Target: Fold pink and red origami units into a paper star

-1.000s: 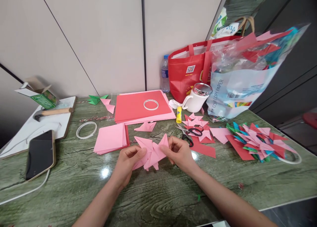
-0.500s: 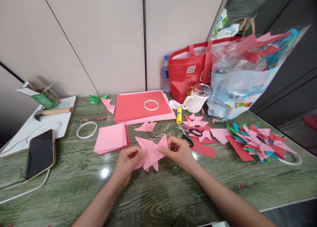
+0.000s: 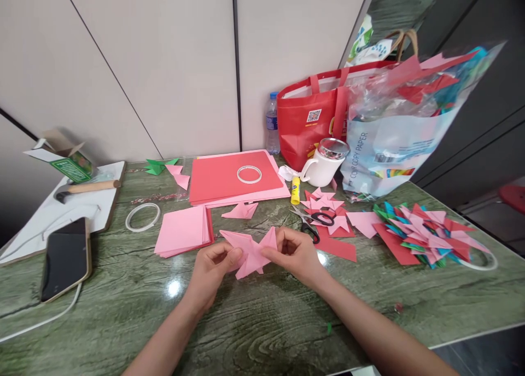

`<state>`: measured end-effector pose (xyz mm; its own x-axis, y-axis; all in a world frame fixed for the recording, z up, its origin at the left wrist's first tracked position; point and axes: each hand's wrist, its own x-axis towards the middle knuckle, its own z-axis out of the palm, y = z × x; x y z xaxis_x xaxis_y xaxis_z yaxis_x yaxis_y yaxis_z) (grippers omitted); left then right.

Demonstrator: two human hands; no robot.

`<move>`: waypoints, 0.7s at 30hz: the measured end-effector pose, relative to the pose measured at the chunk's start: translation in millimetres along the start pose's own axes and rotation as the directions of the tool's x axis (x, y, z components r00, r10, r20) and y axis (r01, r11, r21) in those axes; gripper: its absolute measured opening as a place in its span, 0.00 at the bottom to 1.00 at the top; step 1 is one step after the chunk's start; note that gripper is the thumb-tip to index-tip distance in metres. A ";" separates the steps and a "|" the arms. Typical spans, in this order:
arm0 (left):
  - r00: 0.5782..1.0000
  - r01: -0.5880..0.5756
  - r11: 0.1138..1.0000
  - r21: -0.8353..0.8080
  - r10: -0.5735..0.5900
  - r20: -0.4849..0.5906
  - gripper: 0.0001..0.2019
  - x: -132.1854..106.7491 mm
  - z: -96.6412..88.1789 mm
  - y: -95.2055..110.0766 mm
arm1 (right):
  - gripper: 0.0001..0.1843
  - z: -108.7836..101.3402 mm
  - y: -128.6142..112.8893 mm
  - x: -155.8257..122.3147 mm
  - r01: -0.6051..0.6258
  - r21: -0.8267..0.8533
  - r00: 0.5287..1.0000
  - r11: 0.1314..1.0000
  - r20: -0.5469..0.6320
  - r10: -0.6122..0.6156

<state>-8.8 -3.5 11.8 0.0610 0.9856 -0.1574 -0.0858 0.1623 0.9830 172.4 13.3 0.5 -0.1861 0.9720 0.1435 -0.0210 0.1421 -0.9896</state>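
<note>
I hold a pink folded paper piece [image 3: 251, 251] with several pointed flaps just above the green table [image 3: 254, 327]. My left hand [image 3: 211, 272] pinches its left side with thumb and fingers closed. From the right, my right hand [image 3: 297, 254] pinches the other side, fingers curled on the paper. A stack of pink square sheets [image 3: 183, 236] lies just left of the hands. Black-handled scissors [image 3: 315, 223] rest on red and pink paper right behind my right hand.
Behind lie red sheets [image 3: 229, 176] with a tape ring [image 3: 249, 174], a yellow glue stick [image 3: 295, 191], a white mug [image 3: 326, 162], a water bottle [image 3: 272, 123], a red bag [image 3: 311, 119] and a plastic bag [image 3: 394, 140]. Coloured folded pieces [image 3: 426, 233] are piled right. A phone [image 3: 65, 257] lies left.
Both hands have drawn closer together, and the pink folded piece is pressed narrower between them. The rest of the table is unchanged.
</note>
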 end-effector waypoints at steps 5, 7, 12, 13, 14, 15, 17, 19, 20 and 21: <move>1.000 -0.016 0.999 0.040 0.016 0.008 0.16 0.4 -0.1 -3.1 | 0.20 0.9 -2.3 -1.0 0.039 0.001 0.999 0.999 -0.021 -0.039; 1.000 -0.022 0.998 0.058 0.021 0.020 0.16 0.4 0.2 -4.6 | 0.20 0.7 -2.9 -1.3 0.047 -0.016 0.998 0.999 -0.030 -0.047; 0.999 -0.033 0.996 0.088 0.031 0.028 0.16 0.1 1.0 -6.6 | 0.21 0.0 -4.6 -1.4 0.061 -0.118 0.997 0.991 -0.032 -0.065; 0.999 -0.031 0.995 0.095 0.029 0.024 0.16 0.0 1.1 -7.0 | 0.21 0.0 -4.9 -1.3 0.061 -0.141 0.997 0.988 -0.039 -0.067; 0.999 -0.027 0.994 0.104 0.025 0.021 0.16 -0.1 1.1 -7.5 | 0.21 0.0 -5.1 -1.1 0.060 -0.157 0.996 0.986 -0.049 -0.068; 1.000 -0.023 0.993 0.114 0.021 0.020 0.16 -0.3 1.1 -8.0 | 0.21 -0.1 -5.2 -0.8 0.060 -0.169 0.996 0.984 -0.059 -0.071; 1.000 -0.016 0.992 0.127 0.013 0.024 0.16 -0.7 1.2 -9.1 | 0.20 -0.3 -5.3 0.0 0.075 -0.190 0.994 0.979 -0.069 -0.089; 1.000 -0.017 0.992 0.126 0.015 0.023 0.16 -1.2 1.6 -10.1 | 0.17 -0.7 -5.3 0.9 0.108 -0.192 0.991 0.975 -0.053 -0.121; 1.000 -0.019 0.992 0.122 0.016 0.021 0.16 -1.4 2.0 -10.5 | 0.16 -0.8 -5.2 1.3 0.122 -0.181 0.991 0.976 -0.038 -0.131; 1.000 -0.017 0.993 0.118 0.015 0.018 0.16 -1.6 2.5 -10.8 | 0.13 -0.7 -5.1 1.7 0.127 -0.160 0.991 0.979 -0.024 -0.133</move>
<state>-5.5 -6.9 1.7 0.0777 0.9870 -0.1409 0.0307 0.1389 0.9898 172.9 14.3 5.8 -0.1579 0.9488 0.2737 0.1132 0.2928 -0.9495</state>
